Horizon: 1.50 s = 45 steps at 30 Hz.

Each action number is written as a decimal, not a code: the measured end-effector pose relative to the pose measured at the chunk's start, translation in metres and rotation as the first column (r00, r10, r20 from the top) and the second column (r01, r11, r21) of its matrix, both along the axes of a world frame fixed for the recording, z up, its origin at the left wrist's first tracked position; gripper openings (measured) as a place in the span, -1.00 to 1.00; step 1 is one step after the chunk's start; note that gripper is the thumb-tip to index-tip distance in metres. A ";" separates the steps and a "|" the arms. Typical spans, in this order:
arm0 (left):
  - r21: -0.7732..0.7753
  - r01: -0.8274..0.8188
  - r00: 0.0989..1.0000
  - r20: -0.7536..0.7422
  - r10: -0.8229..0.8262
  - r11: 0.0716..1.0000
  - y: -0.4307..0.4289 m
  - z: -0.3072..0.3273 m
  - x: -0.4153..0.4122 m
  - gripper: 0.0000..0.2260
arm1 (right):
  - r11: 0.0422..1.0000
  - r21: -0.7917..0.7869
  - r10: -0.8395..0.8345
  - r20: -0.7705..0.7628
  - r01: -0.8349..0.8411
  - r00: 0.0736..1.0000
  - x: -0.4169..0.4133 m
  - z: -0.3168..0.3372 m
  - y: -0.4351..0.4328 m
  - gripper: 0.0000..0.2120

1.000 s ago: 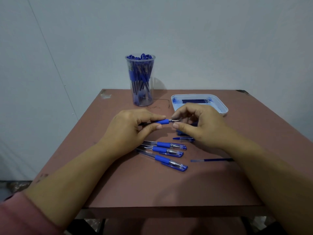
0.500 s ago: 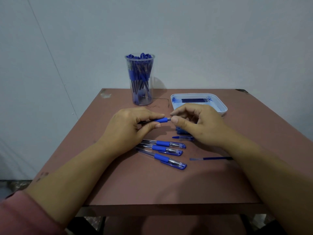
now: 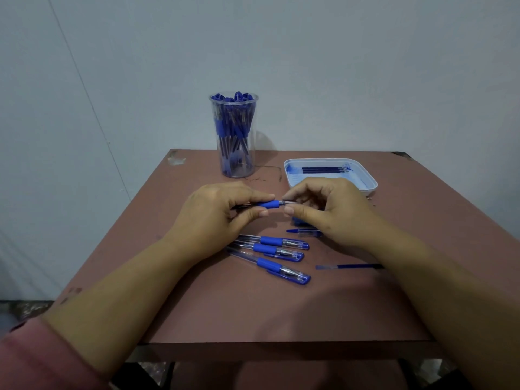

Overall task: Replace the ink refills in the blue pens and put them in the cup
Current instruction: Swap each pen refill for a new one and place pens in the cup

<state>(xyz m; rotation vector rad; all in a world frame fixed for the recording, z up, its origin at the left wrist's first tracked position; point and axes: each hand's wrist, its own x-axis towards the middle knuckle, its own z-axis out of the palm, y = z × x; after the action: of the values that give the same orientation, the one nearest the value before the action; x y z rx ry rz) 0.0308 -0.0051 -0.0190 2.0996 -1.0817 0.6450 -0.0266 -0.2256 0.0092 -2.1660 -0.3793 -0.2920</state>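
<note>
Above the table's centre, thumb and forefinger of your left hand pinch a blue pen by its grip, while your right hand pinches its metal tip. Three capped pens lie just below, a loose refill to their right. Behind stand the pen-filled cup and a tray holding spare refills.
</note>
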 end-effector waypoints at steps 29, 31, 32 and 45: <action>0.040 -0.005 1.000 0.005 0.005 0.999 0.000 0.003 0.001 -0.70 | 1.000 0.003 -0.014 -0.024 0.014 1.000 0.001 0.001 0.001 -0.81; 0.044 -0.007 1.000 0.009 0.006 0.999 0.000 0.003 0.001 -0.70 | 0.999 -0.023 -0.023 -0.023 0.023 0.999 0.002 0.001 0.000 -0.95; 0.047 -0.009 1.000 0.009 0.008 0.999 0.000 0.003 0.001 -0.70 | 0.999 -0.031 -0.026 -0.011 0.025 1.000 0.002 0.001 0.000 -0.97; 0.027 -0.015 1.000 -0.013 0.016 1.000 0.002 0.001 0.006 -0.69 | 0.971 -0.185 -0.132 0.105 0.150 0.986 0.006 0.010 -0.020 -0.73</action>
<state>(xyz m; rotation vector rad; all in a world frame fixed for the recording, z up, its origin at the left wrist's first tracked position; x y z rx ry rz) 0.0364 -0.0035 -0.0178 2.1339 -1.0731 0.6268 -0.0205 -0.2457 0.0190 -2.3800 -0.3166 -0.4528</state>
